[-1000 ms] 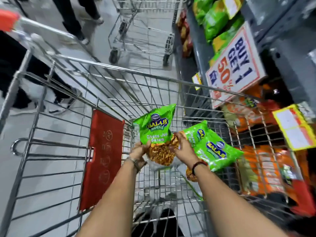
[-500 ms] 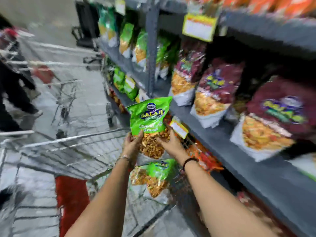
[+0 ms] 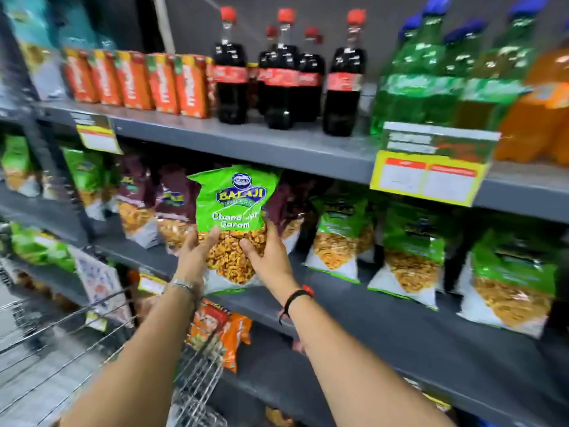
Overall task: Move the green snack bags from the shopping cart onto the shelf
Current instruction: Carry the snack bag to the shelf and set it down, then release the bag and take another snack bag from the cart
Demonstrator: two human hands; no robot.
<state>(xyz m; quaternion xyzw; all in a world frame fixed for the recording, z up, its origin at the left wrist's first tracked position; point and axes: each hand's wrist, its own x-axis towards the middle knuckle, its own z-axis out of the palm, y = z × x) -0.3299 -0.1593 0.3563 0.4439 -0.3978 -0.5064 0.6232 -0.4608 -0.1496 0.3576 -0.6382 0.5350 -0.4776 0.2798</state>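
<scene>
A green snack bag (image 3: pixel 234 201) with a blue logo and yellow snack showing through its lower half stands upright in front of the grey middle shelf (image 3: pixel 385 306). My left hand (image 3: pixel 194 257) grips its lower left side. My right hand (image 3: pixel 269 257) grips its lower right side. The bag's bottom edge is at the shelf's front lip, in a gap between maroon bags (image 3: pixel 172 208) on the left and several green bags (image 3: pixel 341 235) on the right. The wire shopping cart (image 3: pixel 101 349) is at the lower left; its inside is out of view.
The upper shelf (image 3: pixel 246 140) holds orange cartons (image 3: pixel 160 81), dark cola bottles (image 3: pixel 280 78) and green bottles (image 3: pixel 431 78). A yellow price tag (image 3: pixel 431 177) hangs from its edge. Orange packets (image 3: pixel 228 331) sit on the shelf below.
Both hands lifted the green bag out of the cart and carried it up and right to the middle shelf. The view swung from the cart to the shelf face.
</scene>
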